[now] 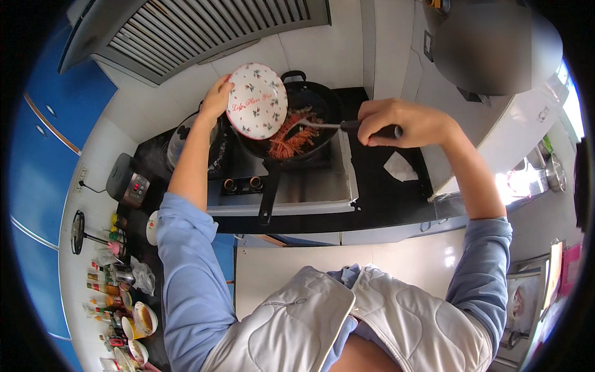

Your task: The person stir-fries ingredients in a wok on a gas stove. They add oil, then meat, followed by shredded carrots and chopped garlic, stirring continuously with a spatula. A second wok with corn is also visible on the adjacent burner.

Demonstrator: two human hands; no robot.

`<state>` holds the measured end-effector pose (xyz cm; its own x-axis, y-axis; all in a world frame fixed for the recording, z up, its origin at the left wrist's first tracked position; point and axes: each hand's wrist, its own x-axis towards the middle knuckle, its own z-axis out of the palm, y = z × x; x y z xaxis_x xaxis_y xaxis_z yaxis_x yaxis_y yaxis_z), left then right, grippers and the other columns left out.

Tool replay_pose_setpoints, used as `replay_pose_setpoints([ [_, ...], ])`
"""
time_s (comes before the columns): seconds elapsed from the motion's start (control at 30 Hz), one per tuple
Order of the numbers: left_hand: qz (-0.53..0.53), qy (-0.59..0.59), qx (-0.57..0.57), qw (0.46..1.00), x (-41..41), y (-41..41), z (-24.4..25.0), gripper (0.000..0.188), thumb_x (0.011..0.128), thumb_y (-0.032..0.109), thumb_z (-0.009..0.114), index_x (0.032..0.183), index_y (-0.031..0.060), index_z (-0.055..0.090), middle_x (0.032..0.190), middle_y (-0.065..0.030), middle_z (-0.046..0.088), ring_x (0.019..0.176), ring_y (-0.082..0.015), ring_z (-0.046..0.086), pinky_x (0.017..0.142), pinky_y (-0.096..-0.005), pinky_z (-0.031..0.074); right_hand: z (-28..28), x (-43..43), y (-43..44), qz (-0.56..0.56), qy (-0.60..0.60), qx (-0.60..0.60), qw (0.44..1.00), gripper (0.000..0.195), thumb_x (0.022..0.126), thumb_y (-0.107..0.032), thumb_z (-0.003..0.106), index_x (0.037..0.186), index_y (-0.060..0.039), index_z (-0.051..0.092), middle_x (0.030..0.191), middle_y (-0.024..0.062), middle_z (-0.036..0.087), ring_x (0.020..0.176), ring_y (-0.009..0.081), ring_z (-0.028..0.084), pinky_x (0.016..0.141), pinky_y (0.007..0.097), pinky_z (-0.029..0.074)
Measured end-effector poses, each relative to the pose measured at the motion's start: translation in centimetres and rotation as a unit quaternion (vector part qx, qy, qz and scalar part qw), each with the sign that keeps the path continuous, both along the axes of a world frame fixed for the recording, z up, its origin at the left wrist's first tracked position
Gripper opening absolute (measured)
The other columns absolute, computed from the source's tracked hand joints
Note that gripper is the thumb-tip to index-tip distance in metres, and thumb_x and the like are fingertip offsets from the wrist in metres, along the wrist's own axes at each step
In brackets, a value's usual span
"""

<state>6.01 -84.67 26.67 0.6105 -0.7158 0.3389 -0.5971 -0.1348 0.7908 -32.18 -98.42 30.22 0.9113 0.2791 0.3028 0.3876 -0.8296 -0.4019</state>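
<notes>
My left hand (216,100) grips the rim of a white plate (257,101) with a floral pattern and red writing, tilted over the left side of a black wok (325,100). In the wok lies a heap of orange-red shredded food (294,142), with some paler bits behind it. My right hand (395,122) is closed around the dark handle of a metal cooking utensil (323,125), whose head is down in the shreds. The plate hides part of the wok, and the far side of the plate cannot be seen.
A lidded pot (179,139) stands left of the wok, partly behind my left forearm. The wok's long handle (268,197) points towards me. A rice cooker (128,181), bottles (104,289) and bowls (145,319) line the left counter. A crumpled white tissue (399,167) lies at right. A range hood (209,28) hangs above.
</notes>
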Motion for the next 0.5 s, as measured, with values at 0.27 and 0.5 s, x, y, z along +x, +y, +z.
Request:
replay_pose_setpoints([
  [0.27,0.017,0.123,-0.119,0.985,-12.7,5.3,2.3,0.045,0.087,0.028,0.042,0.127,0.0077,0.037,0.114,-0.0124,0.050,0.101,-0.0197,0.054,0.078,-0.0304,0.047,-3.7,-1.4,-3.9,-0.118,-0.048,0.066,0.990,0.010,0.077,-0.001,0.062,0.087,-0.0027,0.062,0.088,0.0060,0.060,0.078,0.0183,0.057,0.070,0.0289,0.046],
  [0.5,-0.033,0.252,-0.063,0.965,-23.3,9.1,-13.4,0.042,0.090,0.025,0.040,0.125,0.0025,0.034,0.114,-0.0168,0.047,0.103,-0.0237,0.050,0.089,-0.0310,0.039,-2.9,-0.4,-3.7,-0.141,-0.017,0.160,0.977,0.013,0.076,0.004,0.061,0.088,-0.0005,0.062,0.087,0.0061,0.060,0.083,0.0157,0.058,0.074,0.0261,0.045],
])
